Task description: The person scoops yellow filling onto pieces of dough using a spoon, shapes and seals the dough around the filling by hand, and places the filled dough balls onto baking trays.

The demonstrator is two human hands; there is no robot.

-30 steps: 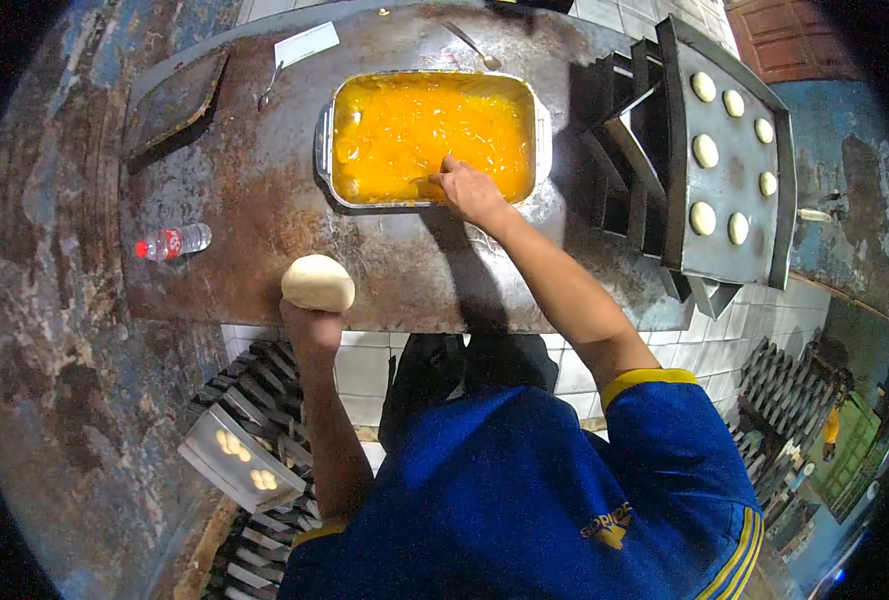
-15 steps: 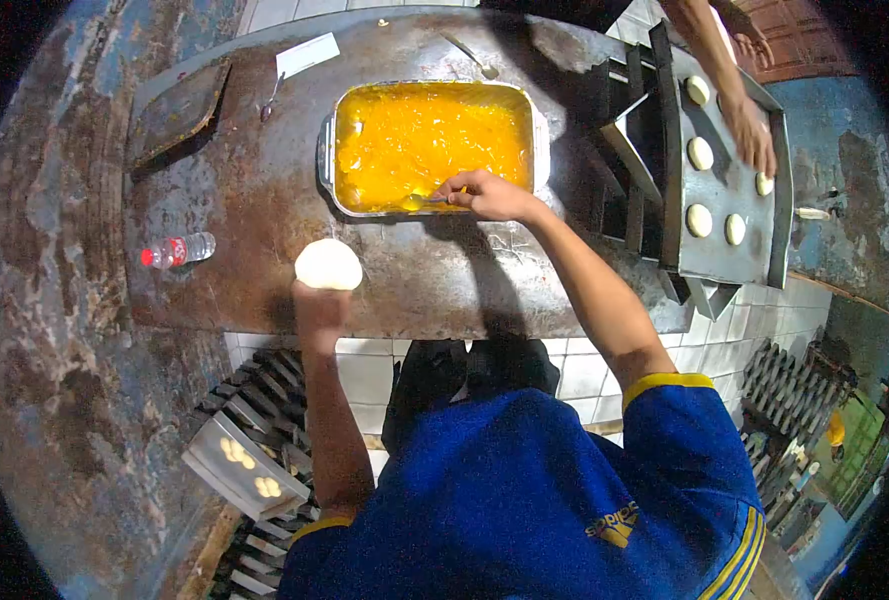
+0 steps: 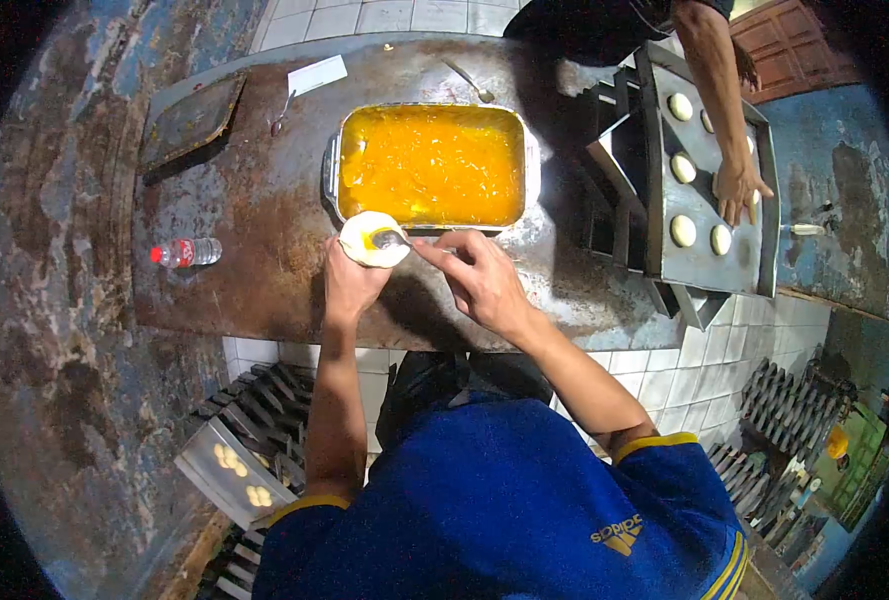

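Observation:
A round of pale dough [image 3: 366,252] lies in my left hand [image 3: 352,285], whose fingers curl up around its underside. With my right hand [image 3: 486,285] I grip a metal spoon [image 3: 392,238] by its handle. The spoon's bowl rests on the dough, where some yellow filling shows in the middle. Just beyond both hands stands a rectangular metal pan [image 3: 532,165] holding a glossy orange-yellow filling [image 3: 434,160].
A co-worker's hand [image 3: 739,190] reaches over a tray [image 3: 709,265] of dough balls on the right. Left on the table [image 3: 254,270] are a small red-capped bottle [image 3: 186,252] and a dark flat board [image 3: 194,125]. Another spoon [image 3: 469,80] lies behind the pan.
My right hand has brought the spoon from the pan to the dough. My left hand has moved up and right, closer to the pan. The co-worker's hand has shifted down-left over the tray.

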